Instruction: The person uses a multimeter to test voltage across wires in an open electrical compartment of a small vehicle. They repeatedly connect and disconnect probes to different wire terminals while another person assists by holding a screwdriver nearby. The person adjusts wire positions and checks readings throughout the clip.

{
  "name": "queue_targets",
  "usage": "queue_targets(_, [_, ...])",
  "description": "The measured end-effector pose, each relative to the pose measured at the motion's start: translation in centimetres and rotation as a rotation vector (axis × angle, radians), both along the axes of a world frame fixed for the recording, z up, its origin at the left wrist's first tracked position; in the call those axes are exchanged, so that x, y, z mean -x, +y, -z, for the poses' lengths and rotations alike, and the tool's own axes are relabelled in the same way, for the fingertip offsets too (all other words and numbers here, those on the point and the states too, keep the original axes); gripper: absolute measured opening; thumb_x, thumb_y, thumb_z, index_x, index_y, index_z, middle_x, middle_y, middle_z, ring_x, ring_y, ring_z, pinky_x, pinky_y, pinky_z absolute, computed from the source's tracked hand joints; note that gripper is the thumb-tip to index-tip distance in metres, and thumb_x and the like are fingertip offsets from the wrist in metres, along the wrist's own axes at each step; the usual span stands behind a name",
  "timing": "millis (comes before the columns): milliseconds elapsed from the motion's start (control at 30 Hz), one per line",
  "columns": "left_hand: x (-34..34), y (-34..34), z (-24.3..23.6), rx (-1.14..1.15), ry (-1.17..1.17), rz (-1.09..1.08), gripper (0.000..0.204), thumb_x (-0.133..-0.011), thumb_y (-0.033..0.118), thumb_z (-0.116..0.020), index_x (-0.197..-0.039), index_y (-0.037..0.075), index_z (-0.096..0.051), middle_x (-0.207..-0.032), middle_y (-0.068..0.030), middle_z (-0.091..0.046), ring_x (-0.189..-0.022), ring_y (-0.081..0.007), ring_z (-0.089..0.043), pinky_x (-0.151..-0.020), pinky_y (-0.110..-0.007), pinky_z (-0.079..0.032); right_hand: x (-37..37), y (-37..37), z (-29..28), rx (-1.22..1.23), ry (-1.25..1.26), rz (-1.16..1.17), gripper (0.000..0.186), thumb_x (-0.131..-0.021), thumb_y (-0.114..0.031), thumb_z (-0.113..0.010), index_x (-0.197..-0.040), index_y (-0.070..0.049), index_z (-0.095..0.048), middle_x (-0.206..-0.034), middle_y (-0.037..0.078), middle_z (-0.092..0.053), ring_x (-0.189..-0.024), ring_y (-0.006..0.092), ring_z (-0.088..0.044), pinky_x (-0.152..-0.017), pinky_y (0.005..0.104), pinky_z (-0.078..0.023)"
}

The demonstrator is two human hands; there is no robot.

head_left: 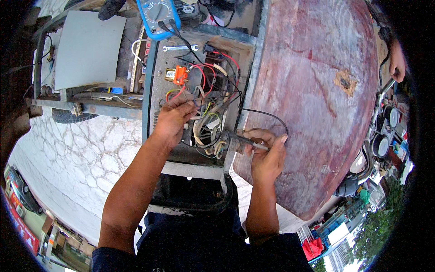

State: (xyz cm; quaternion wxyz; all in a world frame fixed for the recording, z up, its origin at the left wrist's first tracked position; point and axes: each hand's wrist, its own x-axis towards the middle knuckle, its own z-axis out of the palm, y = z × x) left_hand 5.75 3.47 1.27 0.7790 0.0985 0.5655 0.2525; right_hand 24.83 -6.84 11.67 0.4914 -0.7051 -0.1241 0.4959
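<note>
Pale, crackled paving (90, 154) shows on the left, and a worn reddish panel (312, 95) spreads to the right of the open metal box (147, 90) before me. Inside the box sits a tangle of wires (198, 131). My left hand (174, 118) reaches over its upper left part, fingers bent close together (I cannot tell whether they pinch a wire). My right hand (266, 156), half curled, holds a dark probe-like rod (244, 139) between thumb and fingers, just right of the tangle. Farther up lie an orange component (181, 75), a wrench (180, 47) and a blue multimeter (157, 14).
</note>
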Motion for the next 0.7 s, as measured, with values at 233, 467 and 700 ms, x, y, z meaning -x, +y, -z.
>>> queue_targets(233, [-0.9, -1.0, -0.7, 0.02, 0.033, 0.018, 0.018, -0.089, 0.003, -0.056, -0.105, -0.002, -0.06, -0.098, -0.0086, -0.065, -0.088, -0.0172, -0.061, -0.082, -0.029, -0.049, 1.1, 4.8, 2.8, -0.181, 0.038, -0.016, 0.022, -0.092, -0.014, -0.058, -0.102, 0.005, -0.061, -0.096, 0.013, -0.067, -0.081, 0.0167, -0.064, -0.074, 0.03, -0.051])
queue_targets(467, [-2.5, -2.3, -0.8, 0.027, 0.03, -0.204, 0.017, -0.089, 0.004, -0.056, -0.105, 0.0, -0.058, -0.102, -0.0098, -0.063, -0.093, -0.0208, -0.061, -0.087, -0.033, -0.049, 4.4, 11.0, 8.9, -0.218, -0.046, -0.254, 0.02, -0.092, -0.008, -0.057, -0.109, 0.003, -0.058, -0.092, 0.011, -0.067, -0.082, 0.0135, -0.063, -0.075, 0.026, -0.05])
queue_targets(700, [-2.2, -2.6, -0.5, 0.038, 0.048, -0.185, 0.015, -0.089, 0.005, -0.055, -0.103, 0.0, -0.057, -0.096, -0.009, -0.062, -0.09, -0.0204, -0.061, -0.084, -0.032, -0.049, 4.8, 11.8, 9.2, -0.151, -0.052, -0.338, 0.014, -0.092, -0.009, -0.057, -0.101, 0.001, -0.061, -0.09, 0.006, -0.065, -0.079, 0.0133, -0.064, -0.07, 0.0251, -0.05])
